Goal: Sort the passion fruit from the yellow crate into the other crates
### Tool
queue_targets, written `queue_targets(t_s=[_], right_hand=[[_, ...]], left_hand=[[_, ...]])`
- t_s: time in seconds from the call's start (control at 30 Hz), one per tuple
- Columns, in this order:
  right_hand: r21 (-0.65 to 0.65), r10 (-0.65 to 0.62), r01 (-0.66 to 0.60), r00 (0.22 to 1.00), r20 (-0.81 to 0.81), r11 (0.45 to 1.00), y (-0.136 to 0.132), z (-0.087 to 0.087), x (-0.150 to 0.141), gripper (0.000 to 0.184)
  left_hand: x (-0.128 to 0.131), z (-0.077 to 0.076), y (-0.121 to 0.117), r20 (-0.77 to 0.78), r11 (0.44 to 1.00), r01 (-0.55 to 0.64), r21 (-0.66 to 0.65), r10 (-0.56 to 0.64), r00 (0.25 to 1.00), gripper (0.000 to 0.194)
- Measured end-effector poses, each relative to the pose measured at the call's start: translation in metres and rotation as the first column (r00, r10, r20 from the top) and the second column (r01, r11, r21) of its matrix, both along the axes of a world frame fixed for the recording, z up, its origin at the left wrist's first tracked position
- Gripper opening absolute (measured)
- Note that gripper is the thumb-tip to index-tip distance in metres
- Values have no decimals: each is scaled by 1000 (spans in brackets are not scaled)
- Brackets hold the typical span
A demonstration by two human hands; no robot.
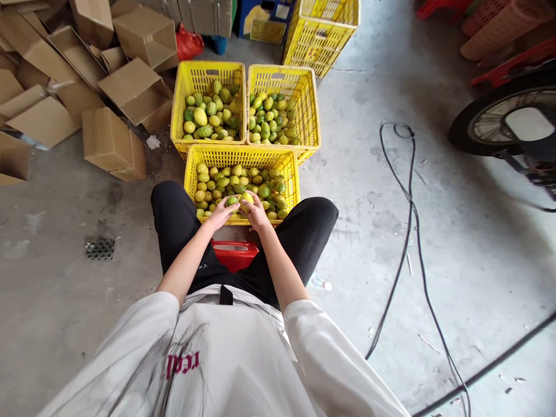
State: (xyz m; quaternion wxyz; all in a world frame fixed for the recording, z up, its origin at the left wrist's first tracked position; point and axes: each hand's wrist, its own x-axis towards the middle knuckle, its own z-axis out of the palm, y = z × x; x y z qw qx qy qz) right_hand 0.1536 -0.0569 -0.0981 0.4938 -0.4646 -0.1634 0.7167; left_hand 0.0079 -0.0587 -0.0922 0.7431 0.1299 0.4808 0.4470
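Note:
My left hand [220,215] is closed around a greenish lemon [231,201]. Beside it, my right hand [258,215] grips a yellower lemon [247,199], and the two fruits almost meet. Both hands hover over the near end of a yellow plastic crate [241,221] between my knees. Many green and yellow lemons [222,182] cover the bottom of this crate. Behind it stand two more yellow crates, a left one [174,116] and a right one [317,110], each partly filled with similar fruit.
Cardboard boxes [113,142] lie heaped at the left. Stacked yellow crates [319,43] stand at the back. A black cable [411,214] loops over the floor at right, near a motorbike wheel [490,119]. Under me is a red stool [234,259]; a plastic bottle [320,283] lies by my right leg.

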Motion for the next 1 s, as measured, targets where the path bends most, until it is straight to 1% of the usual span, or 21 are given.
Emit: queue_targets(t_s=[0.07, 0.13, 0.2, 0.27, 0.3, 0.37, 0.47, 0.53, 0.63, 0.73, 0.83, 0.9, 1.0], right_hand=[[-8, -2, 2, 1000, -2, 1000, 0, -1, -1, 52], [-6, -11, 11, 1000, 5, 1000, -1, -2, -2, 50], [-14, -35, 35, 999, 32, 999, -1, -3, -3, 51], [-31, -70, 72, 996, 60, 997, 0, -4, -4, 52], [-42, -85, 88, 994, 63, 995, 0, -4, -4, 52], [-65, -107, 109, 994, 38, 992, 2, -4, -3, 47], [-72, -119, 118, 993, -20, 990, 5, -4, 0, 40], [-35, -96, 96, 995, -24, 995, 5, -5, 2, 41], [38, -34, 34, 999, -4, 999, 3, -8, 3, 49], [56, 16, -16, 1000, 3, 998, 0, -15, 1, 62], [27, 66, -67, 997, 50, 997, 0, -25, 0, 71], [-8, 75, -75, 991, 114, 997, 1, -32, -1, 71], [-55, 34, -24, 979, 201, 998, 2, -41, -1, 67]], left_hand=[[0, 1, 0, -6, 1000, 8, 7, -8, 1000, 35], [-1, 5, 2, 39, 1000, 0, -6, 0, 999, 33], [-2, 8, 4, 100, 999, -6, -33, 9, 995, 42], [-2, 9, 6, 122, 998, -8, -57, 15, 992, 52], [-2, 9, 7, 114, 998, -11, -64, 18, 993, 54], [-1, 7, 8, 82, 997, -24, -70, 29, 996, 51], [-2, 2, 9, 36, 997, -49, -67, 52, 998, 37], [-4, -1, 10, 0, 996, -79, -52, 79, 997, 29], [-6, -5, 9, -60, 994, -112, 1, 112, 992, 30], [-6, -6, 7, -97, 998, -63, 28, 65, 993, 36], [-5, -7, 5, -141, 1000, 4, -18, -6, 990, 28], [-3, -7, 4, -166, 998, 40, -41, -47, 985, 19], [-2, -8, 5, -164, 997, 59, -56, -68, 984, 11]])
